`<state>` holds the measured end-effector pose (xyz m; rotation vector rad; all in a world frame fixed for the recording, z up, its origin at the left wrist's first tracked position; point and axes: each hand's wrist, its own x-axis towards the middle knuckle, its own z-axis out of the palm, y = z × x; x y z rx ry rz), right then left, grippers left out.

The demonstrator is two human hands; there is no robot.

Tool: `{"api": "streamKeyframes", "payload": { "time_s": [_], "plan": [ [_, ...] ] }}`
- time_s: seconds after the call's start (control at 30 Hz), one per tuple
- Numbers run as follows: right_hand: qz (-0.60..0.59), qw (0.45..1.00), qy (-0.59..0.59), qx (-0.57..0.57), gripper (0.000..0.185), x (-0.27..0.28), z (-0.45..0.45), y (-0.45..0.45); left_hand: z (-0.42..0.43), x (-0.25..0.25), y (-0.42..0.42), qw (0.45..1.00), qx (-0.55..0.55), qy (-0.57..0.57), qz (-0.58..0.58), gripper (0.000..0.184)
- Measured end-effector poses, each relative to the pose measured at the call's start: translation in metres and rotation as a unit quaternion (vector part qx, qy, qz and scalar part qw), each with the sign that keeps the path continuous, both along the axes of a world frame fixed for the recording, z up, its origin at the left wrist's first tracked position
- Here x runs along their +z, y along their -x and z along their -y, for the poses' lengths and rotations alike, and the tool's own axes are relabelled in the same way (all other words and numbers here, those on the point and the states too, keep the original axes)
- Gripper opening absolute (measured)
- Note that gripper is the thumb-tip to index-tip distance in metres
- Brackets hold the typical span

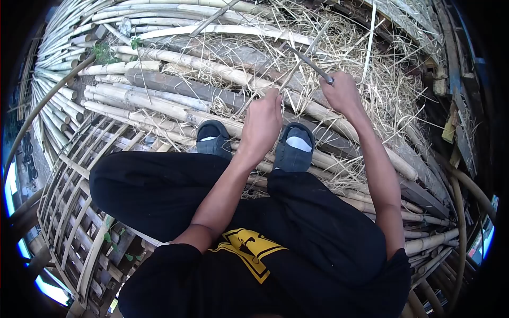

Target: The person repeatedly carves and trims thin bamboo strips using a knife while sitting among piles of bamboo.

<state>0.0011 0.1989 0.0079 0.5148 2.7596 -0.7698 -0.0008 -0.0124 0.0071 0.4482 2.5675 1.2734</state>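
Observation:
My left hand is closed on the near end of a thin bamboo strip, which slants up and to the right, away from me. In my right hand is the handle of a knife, fingers wrapped round it. The dark, narrow knife blade points up and to the left and crosses the strip a short way beyond my left fingers. Whether the edge bites into the strip, I cannot tell. Pale bamboo shavings lie heaped beneath and around both hands.
Long bamboo poles lie side by side under my sandalled feet, with a grey wooden beam among them. Stacked poles fill the left side. A woven bamboo lattice stands by my left knee. Boards line the right.

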Motion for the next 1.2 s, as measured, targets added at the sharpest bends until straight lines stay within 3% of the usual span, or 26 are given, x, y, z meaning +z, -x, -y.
{"api": "streamKeyframes", "payload": {
  "time_s": [0.1, 0.33, 0.5, 0.57, 0.6, 0.63, 0.67, 0.77, 0.83, 0.93, 0.97, 1.07, 1.2],
  "plan": [
    [0.035, 0.997, 0.010, 0.062, 0.029, -0.018, 0.022, -0.002, 0.001, 0.004, -0.003, 1.000, -0.015, 0.027, -0.005, 0.015],
    [0.052, 0.998, 0.018, 0.012, 0.028, -0.036, 0.026, -0.006, -0.003, 0.004, -0.011, 0.998, -0.030, 0.061, 0.017, 0.018],
    [0.025, 0.996, -0.065, 0.055, 0.024, -0.049, 0.004, 0.007, -0.003, -0.003, -0.009, 0.998, -0.036, 0.043, 0.025, 0.018],
    [0.085, 0.992, -0.067, -0.062, 0.025, -0.045, -0.013, 0.021, -0.002, -0.002, -0.009, 0.999, -0.034, 0.024, 0.016, 0.018],
    [0.065, 0.959, 0.048, -0.272, 0.028, -0.063, -0.070, 0.026, 0.005, 0.010, -0.012, 0.998, -0.034, 0.027, 0.043, 0.018],
    [0.053, 0.948, -0.053, -0.310, 0.031, -0.047, -0.118, 0.016, 0.012, 0.018, -0.017, 0.996, -0.031, 0.034, 0.073, 0.018],
    [0.035, 0.941, -0.204, -0.266, 0.035, -0.045, -0.166, 0.006, 0.017, 0.008, -0.024, 0.997, -0.045, -0.004, 0.058, 0.018],
    [-0.008, 0.934, -0.239, -0.265, 0.047, 0.005, -0.209, -0.009, 0.010, 0.014, -0.013, 0.998, -0.034, 0.010, 0.053, 0.018],
    [-0.062, 0.941, -0.186, -0.276, 0.046, 0.011, -0.191, -0.017, 0.001, 0.012, -0.011, 0.998, -0.035, -0.006, 0.045, 0.018],
    [-0.090, 0.977, -0.045, -0.187, 0.043, -0.001, -0.110, -0.021, 0.001, 0.011, -0.013, 0.998, -0.024, -0.015, 0.051, 0.018],
    [-0.024, 0.986, 0.000, -0.166, 0.042, -0.005, -0.082, -0.017, 0.001, 0.011, -0.011, 0.998, -0.024, -0.013, 0.056, 0.018],
    [0.017, 0.999, 0.023, -0.023, 0.032, -0.003, -0.009, -0.014, 0.001, 0.014, -0.008, 0.998, -0.012, -0.009, 0.059, 0.023],
    [-0.002, 0.999, 0.022, 0.048, 0.026, -0.015, 0.028, -0.014, 0.000, 0.011, -0.010, 0.998, -0.023, -0.022, 0.060, 0.028]
  ]
}}
